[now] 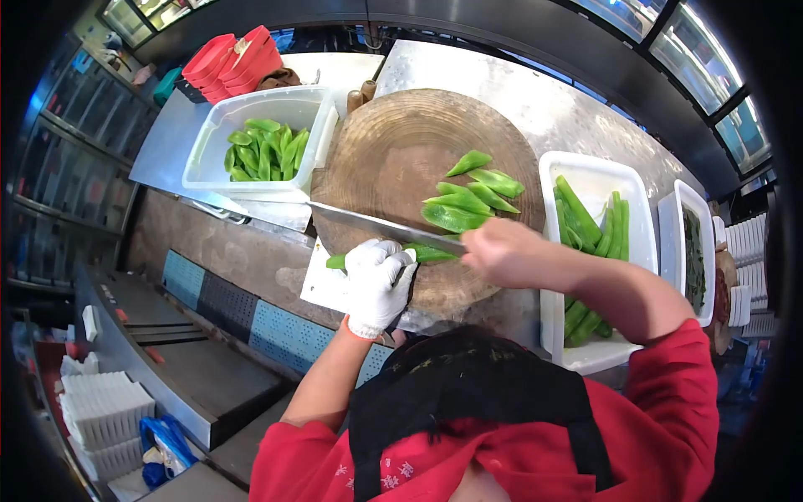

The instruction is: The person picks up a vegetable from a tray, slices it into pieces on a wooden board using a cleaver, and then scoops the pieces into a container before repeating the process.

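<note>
On the steel counter (535, 109), a round wooden chopping block (393, 159) occupies the middle, its near edge toward the person. At the block's left edge stands a white tub (219, 138) holding cut green pieces (266, 151); at its right edge a long white tray (640, 217) holds whole green stalks (590, 226), and just beyond that a narrower tray (669, 234) holds darker greens. Red baskets (232, 60) are stacked at the counter's far left corner. A long cleaver (376, 224) lies nearly level across the near part of the block, blade running leftward past the block's edge. The right hand (500, 251), bare, is closed around the cleaver's handle. The left hand (378, 280), in a white glove, is curled with fingers bent down, pressing a green stalk (431, 253) against the block's near edge, directly under the blade. Cut slices (468, 197) lie in a loose group right of centre on the block, just beyond the blade.
</note>
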`<action>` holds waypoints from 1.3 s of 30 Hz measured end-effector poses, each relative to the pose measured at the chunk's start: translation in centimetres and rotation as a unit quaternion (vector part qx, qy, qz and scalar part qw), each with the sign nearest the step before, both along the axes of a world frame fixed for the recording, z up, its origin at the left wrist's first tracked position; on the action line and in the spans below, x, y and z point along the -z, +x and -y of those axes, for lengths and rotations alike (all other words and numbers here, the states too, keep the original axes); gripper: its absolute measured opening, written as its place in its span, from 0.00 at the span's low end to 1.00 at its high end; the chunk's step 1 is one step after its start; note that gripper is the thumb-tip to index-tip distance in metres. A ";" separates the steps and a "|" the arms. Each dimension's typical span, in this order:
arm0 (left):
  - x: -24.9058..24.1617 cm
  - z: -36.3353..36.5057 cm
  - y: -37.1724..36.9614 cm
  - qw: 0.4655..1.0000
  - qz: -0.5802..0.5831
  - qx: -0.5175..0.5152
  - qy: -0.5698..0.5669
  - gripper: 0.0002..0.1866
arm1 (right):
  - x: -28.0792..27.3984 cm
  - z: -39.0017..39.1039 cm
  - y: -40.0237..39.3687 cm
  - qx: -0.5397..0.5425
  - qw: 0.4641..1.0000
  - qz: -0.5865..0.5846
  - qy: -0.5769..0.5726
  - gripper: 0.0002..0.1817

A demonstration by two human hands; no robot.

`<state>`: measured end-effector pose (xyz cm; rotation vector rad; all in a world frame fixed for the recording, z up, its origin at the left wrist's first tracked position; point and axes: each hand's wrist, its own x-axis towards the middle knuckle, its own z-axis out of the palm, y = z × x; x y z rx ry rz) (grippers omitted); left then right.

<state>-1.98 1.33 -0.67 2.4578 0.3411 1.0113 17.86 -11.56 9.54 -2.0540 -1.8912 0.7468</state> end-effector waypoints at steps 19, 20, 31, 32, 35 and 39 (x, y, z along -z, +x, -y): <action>0.9 0.9 -1.9 0.998 0.008 -0.037 -0.041 0.16 | -0.9 0.1 -0.2 -0.051 0.998 0.002 -0.022 0.15; 0.9 0.9 -2.0 0.999 0.011 -0.039 -0.032 0.16 | -0.2 0.0 -0.5 -0.052 0.998 -0.004 -0.025 0.15; -1.5 -0.5 -3.5 0.993 -0.107 -0.024 -0.044 0.23 | -3.3 -0.4 0.7 0.003 0.995 0.009 -0.099 0.14; -1.2 -0.8 -3.0 0.993 -0.106 -0.020 -0.042 0.23 | -3.6 -0.3 0.6 0.007 0.995 0.009 -0.097 0.14; -0.1 -1.1 -1.7 1.000 -0.021 -0.017 0.011 0.21 | -4.2 0.2 0.9 0.045 0.994 -0.001 -0.097 0.12; -0.4 0.3 -1.9 0.998 -0.016 -0.051 -0.012 0.14 | -3.2 1.2 0.7 -0.002 0.998 -0.024 -0.066 0.13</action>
